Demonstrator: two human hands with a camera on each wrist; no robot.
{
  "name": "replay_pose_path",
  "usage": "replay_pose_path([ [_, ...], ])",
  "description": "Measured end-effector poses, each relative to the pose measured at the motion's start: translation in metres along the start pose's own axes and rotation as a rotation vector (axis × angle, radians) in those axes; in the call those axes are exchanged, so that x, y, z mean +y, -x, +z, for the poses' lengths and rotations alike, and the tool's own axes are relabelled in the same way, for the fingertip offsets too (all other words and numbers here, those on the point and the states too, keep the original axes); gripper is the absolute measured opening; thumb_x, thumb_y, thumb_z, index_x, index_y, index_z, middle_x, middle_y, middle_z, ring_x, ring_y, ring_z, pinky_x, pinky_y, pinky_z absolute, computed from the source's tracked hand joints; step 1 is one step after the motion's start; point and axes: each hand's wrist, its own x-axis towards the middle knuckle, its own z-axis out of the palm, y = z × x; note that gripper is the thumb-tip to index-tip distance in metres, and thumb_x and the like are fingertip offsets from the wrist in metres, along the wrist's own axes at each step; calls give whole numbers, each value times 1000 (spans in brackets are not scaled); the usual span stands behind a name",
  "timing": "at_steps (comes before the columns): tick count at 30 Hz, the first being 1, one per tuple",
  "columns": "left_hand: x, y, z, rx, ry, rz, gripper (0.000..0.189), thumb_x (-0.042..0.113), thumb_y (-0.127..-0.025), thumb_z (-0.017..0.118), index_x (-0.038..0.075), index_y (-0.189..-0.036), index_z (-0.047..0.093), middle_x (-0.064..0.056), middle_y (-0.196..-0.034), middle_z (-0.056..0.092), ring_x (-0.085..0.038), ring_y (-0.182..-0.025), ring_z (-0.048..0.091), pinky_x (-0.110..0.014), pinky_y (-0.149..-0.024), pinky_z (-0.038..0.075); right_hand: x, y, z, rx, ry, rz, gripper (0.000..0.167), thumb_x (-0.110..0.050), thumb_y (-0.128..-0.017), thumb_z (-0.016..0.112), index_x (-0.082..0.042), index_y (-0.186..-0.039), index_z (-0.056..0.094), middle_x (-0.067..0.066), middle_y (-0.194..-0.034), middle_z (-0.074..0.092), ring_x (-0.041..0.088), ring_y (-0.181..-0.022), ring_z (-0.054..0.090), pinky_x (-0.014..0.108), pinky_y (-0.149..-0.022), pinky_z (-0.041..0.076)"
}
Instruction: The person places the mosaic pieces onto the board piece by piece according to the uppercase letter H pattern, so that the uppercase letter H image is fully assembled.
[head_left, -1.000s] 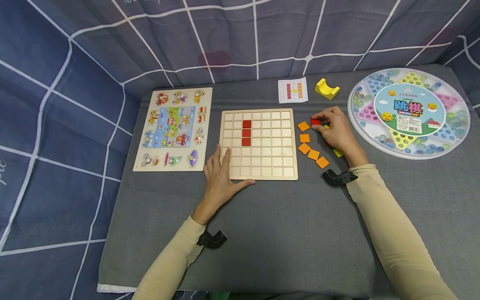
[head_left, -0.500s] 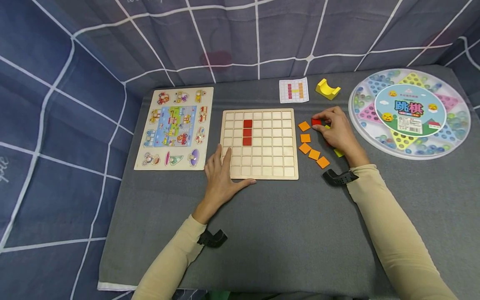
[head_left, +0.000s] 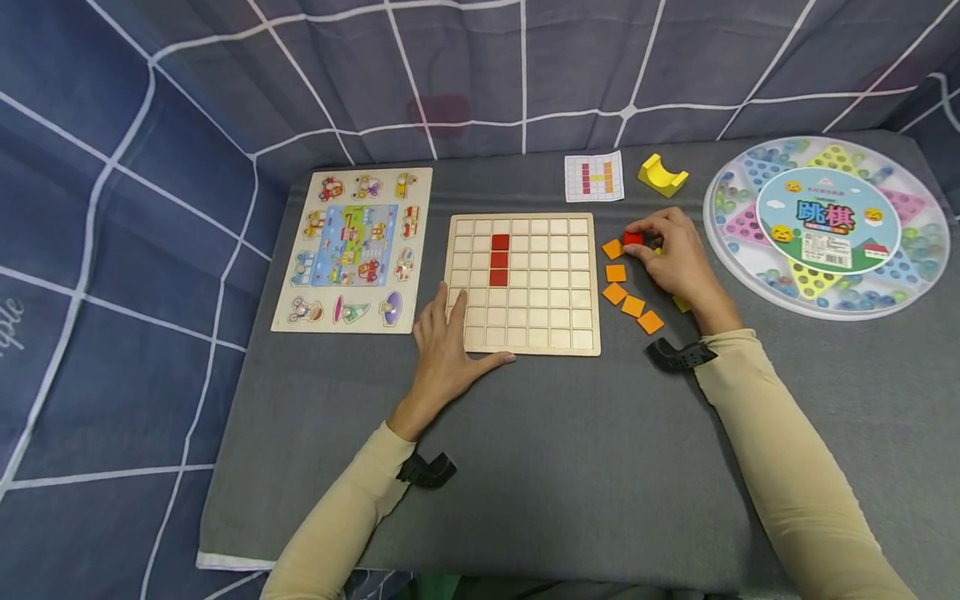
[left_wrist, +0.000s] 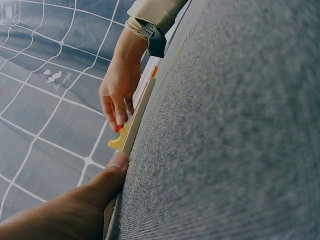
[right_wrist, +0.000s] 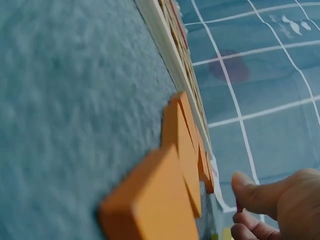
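Observation:
A wooden grid board (head_left: 551,296) lies mid-table, with three red square tiles (head_left: 498,259) in one column. My left hand (head_left: 441,354) rests at its lower-left corner with fingers extended over the left edge and thumb along the front edge. In the left wrist view the thumb (left_wrist: 107,180) touches the board's side. To the right of the board, my right hand (head_left: 678,258) pinches a red square tile (head_left: 633,238) between thumb and fingers. Several orange square tiles (head_left: 615,273) lie between board and right hand. Yellow-green tiles (head_left: 681,303) are partly hidden under that hand.
A printed pattern card (head_left: 594,177) and a yellow curved block (head_left: 663,175) lie behind the board. A picture puzzle board (head_left: 352,310) is at left. A round Chinese checkers set (head_left: 825,218) stands at right. A grid-patterned curtain (head_left: 480,75) hangs at the back.
The head view has shifted slightly, moving everything a little right in the picture. The left hand stays at the board's corner, and the right hand keeps its pinch on the red tile.

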Motion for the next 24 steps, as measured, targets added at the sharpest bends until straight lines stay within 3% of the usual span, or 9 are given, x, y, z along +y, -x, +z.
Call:
replay_pose_path([
  [5, 0, 0, 0, -2, 10, 1, 119, 59, -64, 85, 4, -153, 29, -23, -161, 14, -41, -142, 18, -59, -107, 15, -14, 0, 2, 10, -14, -74, 25, -9, -88, 73, 0, -111, 70, 19, -114, 54, 37, -109, 44, 48, -91, 30],
  [10, 0, 0, 0, 1, 9, 1, 119, 60, -64, 85, 4, -153, 30, -23, -161, 14, -41, -143, 18, -59, -107, 15, -32, 3, 11, 3, -23, -155, 26, -10, -86, 76, 0, -108, 71, 18, -112, 55, 37, -107, 45, 49, -91, 32],
  [17, 0, -1, 0, 0, 3, -3, 119, 59, -64, 85, 4, -153, 29, -23, -161, 14, -41, -142, 18, -60, -108, 15, -69, 8, 34, -41, -35, -239, 28, -17, -82, 80, -3, -105, 73, 15, -110, 57, 34, -101, 46, 49, -91, 30],
  [24, 1, -1, -1, -3, -11, -11, 118, 61, -64, 84, 5, -153, 30, -22, -161, 15, -42, -141, 20, -59, -107, 17, -100, 11, 63, -81, -52, -269, 26, -19, -79, 83, -8, -101, 74, 12, -110, 60, 32, -106, 48, 49, -91, 31],
])
